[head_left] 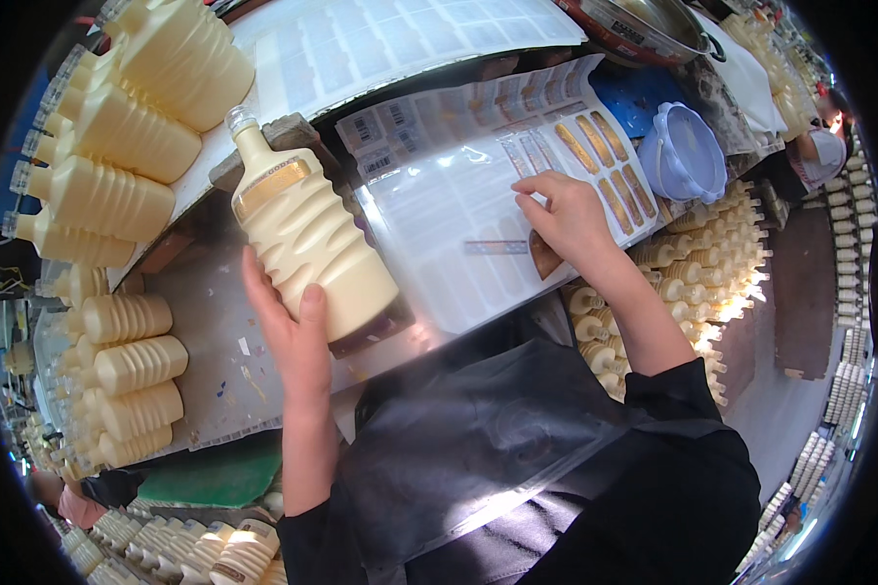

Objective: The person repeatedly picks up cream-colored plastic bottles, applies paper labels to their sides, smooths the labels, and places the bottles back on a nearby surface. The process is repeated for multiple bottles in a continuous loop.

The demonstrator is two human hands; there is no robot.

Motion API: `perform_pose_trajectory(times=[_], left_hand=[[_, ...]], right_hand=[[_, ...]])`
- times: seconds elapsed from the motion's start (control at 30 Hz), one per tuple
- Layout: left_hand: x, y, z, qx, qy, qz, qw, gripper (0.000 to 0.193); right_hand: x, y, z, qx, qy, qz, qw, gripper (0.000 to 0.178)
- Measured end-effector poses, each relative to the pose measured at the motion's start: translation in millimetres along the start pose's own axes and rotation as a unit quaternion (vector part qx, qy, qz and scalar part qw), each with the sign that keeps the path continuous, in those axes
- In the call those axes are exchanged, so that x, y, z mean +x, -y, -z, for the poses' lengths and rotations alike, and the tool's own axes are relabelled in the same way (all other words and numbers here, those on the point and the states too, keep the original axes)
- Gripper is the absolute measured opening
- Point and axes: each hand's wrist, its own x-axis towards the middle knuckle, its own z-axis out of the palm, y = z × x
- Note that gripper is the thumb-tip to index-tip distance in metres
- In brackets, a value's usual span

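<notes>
A cream plastic bottle with wavy grooved sides and a clear neck leans tilted in my left hand. My left fingers and thumb wrap round its lower part. A gold label lies across the bottle's shoulder. My right hand hovers over the sheet of labels, its thumb and forefinger nearly together in a pinch; whatever is between them is too small to make out. Gold oval labels sit in rows on the sheet beyond that hand. A brown curved piece shows partly under my right palm.
Cream bottles lie stacked at the left, with more below them. Many others stand at the right. A lilac bucket and a metal pan are at the far right. Another label sheet lies at the back.
</notes>
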Motion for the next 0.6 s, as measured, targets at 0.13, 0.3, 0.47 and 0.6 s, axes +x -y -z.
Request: perform_pose_trajectory(times=[0.13, 0.3, 0.47, 0.6], left_hand=[[-8, 5, -4, -0.013, -0.013, -0.005, 1.0, 0.087], [-12, 8, -7, -0.018, -0.021, -0.018, 0.999, 0.083], [-14, 11, -7, -0.016, -0.024, -0.035, 0.999, 0.077], [-14, 11, -9, -0.012, -0.027, -0.043, 0.999, 0.073]], right_hand=[[3, -3, -8, -0.036, -0.003, 0.073, 0.997, 0.022], [-14, -16, 12, -0.142, -0.017, -0.002, 0.99, 0.023], [-44, -37, 36, -0.194, -0.041, -0.077, 0.977, 0.028], [-49, -48, 36, -0.198, -0.045, -0.101, 0.974, 0.032]])
